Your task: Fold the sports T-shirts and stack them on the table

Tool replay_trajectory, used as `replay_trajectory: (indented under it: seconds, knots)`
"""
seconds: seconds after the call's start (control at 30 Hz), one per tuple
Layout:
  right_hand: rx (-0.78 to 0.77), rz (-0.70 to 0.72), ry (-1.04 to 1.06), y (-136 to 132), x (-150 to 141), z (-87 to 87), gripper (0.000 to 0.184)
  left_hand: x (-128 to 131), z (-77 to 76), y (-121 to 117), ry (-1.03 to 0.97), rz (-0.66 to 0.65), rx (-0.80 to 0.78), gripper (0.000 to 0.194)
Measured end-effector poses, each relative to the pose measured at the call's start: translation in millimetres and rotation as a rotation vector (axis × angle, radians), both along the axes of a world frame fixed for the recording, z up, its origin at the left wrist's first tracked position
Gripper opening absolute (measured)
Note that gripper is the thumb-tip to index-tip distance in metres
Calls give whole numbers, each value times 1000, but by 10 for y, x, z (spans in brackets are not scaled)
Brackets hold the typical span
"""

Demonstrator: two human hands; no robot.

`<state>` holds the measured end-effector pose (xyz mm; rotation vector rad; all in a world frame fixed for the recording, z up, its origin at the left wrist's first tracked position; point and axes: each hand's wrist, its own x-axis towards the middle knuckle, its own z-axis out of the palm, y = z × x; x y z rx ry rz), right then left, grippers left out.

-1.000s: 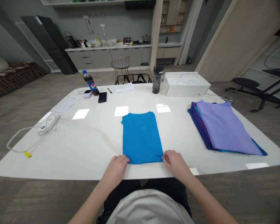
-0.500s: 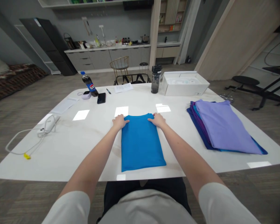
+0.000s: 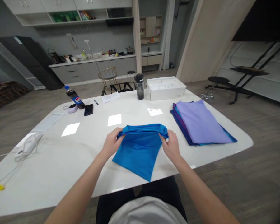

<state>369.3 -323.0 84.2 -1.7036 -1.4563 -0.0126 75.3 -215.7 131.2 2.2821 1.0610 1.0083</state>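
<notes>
A folded blue T-shirt (image 3: 140, 152) is lifted at its far end, with its lower edge hanging down close to the table's front edge. My left hand (image 3: 113, 141) is closed on the shirt's upper left corner, thumb toward me. At the upper right corner my right hand (image 3: 170, 143) pinches the fabric the same way. Several layers show along the raised edge between the hands. To the right lies a pile of folded clothes, a lavender garment (image 3: 200, 121) on top and purple and dark blue ones under it.
The white table (image 3: 84, 161) carries a cola bottle (image 3: 76, 98), a phone (image 3: 88, 109), a paper sheet (image 3: 110, 97), a dark water bottle (image 3: 139, 87) and a white box (image 3: 166, 88) along its far side. A power strip (image 3: 29, 144) with cables lies at the left.
The blue T-shirt lay flat under my hands; now its far end is gripped and raised off the table. My view has turned toward the right and tilted up.
</notes>
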Motion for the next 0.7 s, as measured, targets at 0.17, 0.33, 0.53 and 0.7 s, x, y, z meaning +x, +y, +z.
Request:
replay_trajectory:
  seconds: [0.17,0.33,0.53,0.7]
  knots:
    - [206,-158,73,-798,546,369,18,682,535,-362,-131,-222,38,11]
    - [304,-354,36,-800,1411,1214,27,1730,1059,-247,-305,-311,-112,19]
    - [82,-405,-39,52,2727,1736,40,3202,988,494,-427,-435,-224,21]
    - [-295,-552,-120,900,3264,1105,42,3764,146,1239,-171,-146,-403,48]
